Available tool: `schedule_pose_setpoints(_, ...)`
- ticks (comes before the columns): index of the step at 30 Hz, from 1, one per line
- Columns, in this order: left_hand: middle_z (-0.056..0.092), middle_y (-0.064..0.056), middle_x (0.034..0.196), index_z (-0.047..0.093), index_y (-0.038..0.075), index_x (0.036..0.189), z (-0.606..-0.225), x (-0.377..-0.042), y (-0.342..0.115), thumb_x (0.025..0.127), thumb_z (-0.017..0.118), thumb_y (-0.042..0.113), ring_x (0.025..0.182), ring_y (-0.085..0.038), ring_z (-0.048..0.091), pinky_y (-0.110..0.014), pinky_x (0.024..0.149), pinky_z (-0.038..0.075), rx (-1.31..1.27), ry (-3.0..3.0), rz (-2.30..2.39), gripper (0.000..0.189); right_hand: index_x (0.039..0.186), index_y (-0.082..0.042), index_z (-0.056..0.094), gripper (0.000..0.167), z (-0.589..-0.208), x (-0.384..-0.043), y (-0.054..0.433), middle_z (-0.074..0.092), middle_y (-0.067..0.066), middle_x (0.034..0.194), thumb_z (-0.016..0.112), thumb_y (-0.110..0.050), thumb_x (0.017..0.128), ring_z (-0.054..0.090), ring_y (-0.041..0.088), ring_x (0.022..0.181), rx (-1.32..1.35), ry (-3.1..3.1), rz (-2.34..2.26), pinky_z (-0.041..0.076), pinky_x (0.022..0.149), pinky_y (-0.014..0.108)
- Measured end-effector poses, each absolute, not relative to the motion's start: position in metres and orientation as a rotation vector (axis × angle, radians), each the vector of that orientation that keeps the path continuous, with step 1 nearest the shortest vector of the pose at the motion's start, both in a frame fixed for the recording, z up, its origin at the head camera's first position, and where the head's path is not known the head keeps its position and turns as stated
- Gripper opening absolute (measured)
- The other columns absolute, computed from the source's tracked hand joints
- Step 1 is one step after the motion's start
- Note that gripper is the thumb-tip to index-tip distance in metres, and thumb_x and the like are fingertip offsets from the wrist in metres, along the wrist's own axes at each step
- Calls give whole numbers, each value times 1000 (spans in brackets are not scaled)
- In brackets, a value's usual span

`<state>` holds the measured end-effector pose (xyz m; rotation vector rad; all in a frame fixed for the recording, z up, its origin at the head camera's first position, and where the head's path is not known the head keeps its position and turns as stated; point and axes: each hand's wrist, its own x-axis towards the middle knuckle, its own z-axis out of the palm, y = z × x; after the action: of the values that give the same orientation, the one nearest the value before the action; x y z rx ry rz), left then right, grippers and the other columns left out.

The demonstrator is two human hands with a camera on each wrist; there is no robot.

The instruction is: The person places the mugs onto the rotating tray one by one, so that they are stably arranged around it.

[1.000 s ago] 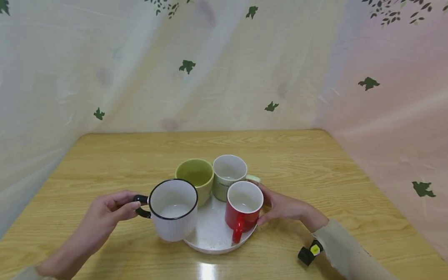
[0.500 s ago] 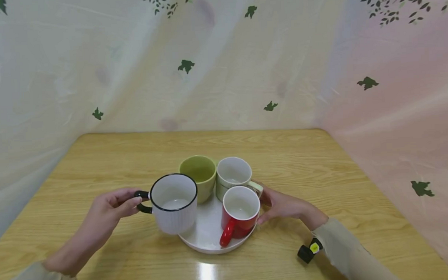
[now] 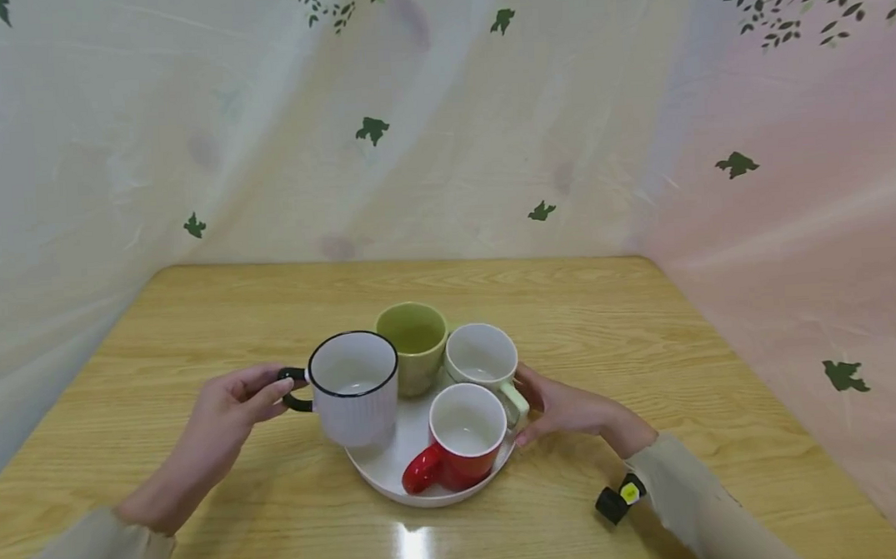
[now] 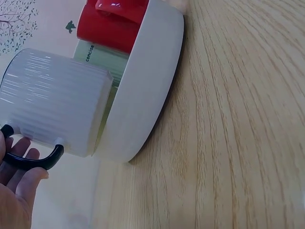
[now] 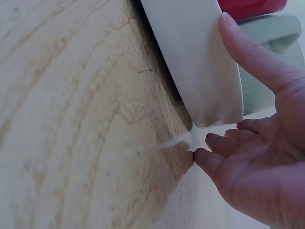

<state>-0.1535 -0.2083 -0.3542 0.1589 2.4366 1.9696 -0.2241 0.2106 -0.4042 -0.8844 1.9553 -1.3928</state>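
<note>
My left hand (image 3: pixel 232 418) pinches the black handle (image 4: pixel 35 162) of a white ribbed mug (image 3: pixel 356 408) with a black rim. The mug is upright, its base right at the left rim of a round white tray (image 3: pixel 385 474). On the tray stand a red mug (image 3: pixel 466 437) with its handle to the left, a pale green mug (image 3: pixel 481 353) and an olive-green cup (image 3: pixel 413 343). At the tray's right side is my right hand (image 3: pixel 566 403), fingers relaxed and spread. Its thumb (image 5: pixel 252 55) touches the tray's outer wall, with the fingertips near the lower edge.
The tray is on a wooden table (image 3: pixel 269 312). A black wrist device (image 3: pixel 615 504) with a yellow mark shows beside the right sleeve (image 3: pixel 698 502). Behind the table hangs a pale curtain (image 3: pixel 444 180) with green leaf prints.
The tray has turned clockwise: the red mug swings left and nearer, the pale green mug right, the olive cup back and right. My left hand moves the white mug slightly away and right.
</note>
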Motion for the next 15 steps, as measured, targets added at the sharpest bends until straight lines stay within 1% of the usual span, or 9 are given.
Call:
schedule_pose_setpoints(4,71,19,96,54,-17,124,-355,-156,-205,97,58,11,93,4,67,-17,80,57,141,2416,1991,39,154,-1,-3,117,-405,-223,211,15,26,159,83,-15,76,15,45,146,-868,1933,-1394,30,108,9)
schedule_pose_setpoints(6,72,16,98,54,-16,124,-355,-157,-203,97,59,11,93,4,67,-17,81,57,125,2415,1987,39,153,0,-3,117,-405,-223,212,17,27,158,83,-16,75,17,45,146,-867,1938,-1387,30,108,9)
schedule_pose_setpoints(11,73,6,107,55,-12,126,-354,-158,-200,98,57,13,94,5,66,-19,84,57,88,2437,1947,37,153,2,-3,118,-404,-223,213,17,27,158,83,-20,75,16,44,147,-879,1940,-1394,27,109,8)
schedule_pose_setpoints(15,73,7,105,56,-13,125,-357,-159,-195,97,57,10,94,4,66,-18,83,57,102,2429,1960,36,152,4,-2,116,-404,-223,213,18,30,156,83,-18,76,16,45,146,-884,1937,-1398,28,108,6)
